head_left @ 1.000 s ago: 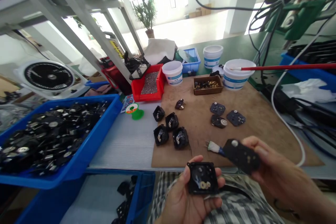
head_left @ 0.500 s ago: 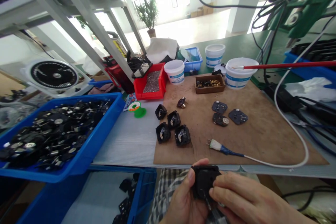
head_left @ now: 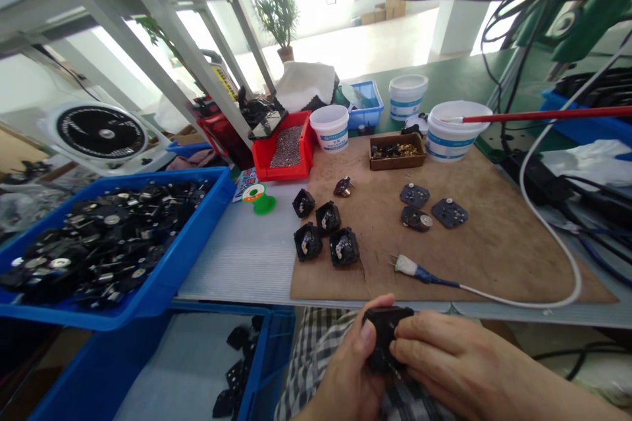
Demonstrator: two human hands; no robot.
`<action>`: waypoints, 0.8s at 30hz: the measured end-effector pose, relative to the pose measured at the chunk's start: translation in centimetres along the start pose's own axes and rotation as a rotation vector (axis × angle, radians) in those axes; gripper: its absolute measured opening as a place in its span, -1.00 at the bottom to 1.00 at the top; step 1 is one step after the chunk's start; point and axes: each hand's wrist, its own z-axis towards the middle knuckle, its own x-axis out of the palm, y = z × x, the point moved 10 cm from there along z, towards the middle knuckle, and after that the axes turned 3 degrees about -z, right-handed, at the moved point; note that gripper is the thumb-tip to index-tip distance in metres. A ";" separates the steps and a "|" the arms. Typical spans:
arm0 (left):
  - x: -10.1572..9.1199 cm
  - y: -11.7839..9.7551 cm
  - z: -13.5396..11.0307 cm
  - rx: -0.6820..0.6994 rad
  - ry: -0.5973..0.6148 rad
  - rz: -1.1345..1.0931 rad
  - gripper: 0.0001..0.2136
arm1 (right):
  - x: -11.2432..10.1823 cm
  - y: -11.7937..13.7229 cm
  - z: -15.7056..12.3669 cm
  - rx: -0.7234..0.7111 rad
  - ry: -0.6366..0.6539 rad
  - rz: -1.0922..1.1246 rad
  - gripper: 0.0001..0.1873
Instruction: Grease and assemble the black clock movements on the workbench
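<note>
Item: one black square housing point(head_left: 386, 335), bottom centre of frame, clamped between my left hand point(head_left: 348, 368) and right hand point(head_left: 454, 355), above checked cloth point(head_left: 316, 348). Both grips are closed, wrapped round to hold it steady. Nearby: four similar housings point(head_left: 344, 247) on a brown mat point(head_left: 494, 263).

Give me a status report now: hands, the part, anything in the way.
Left hand and right hand both on black plastic part, above the lap. Ahead, not touching: white cable, blue-sleeved end, on brown work board.
</note>
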 end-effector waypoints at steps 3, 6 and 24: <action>-0.5 -0.4 -0.3 -0.004 -0.013 0.321 -0.55 | -0.7 -0.2 -0.2 0.016 0.044 0.071 -0.68; -0.8 -0.3 -0.1 -0.028 0.003 0.424 -0.55 | -0.9 -2.2 -0.8 0.061 0.057 0.207 -0.68; -2.3 -1.0 0.7 0.064 -0.138 0.607 -0.56 | -0.3 -9.7 -2.6 0.474 -0.092 0.133 -0.73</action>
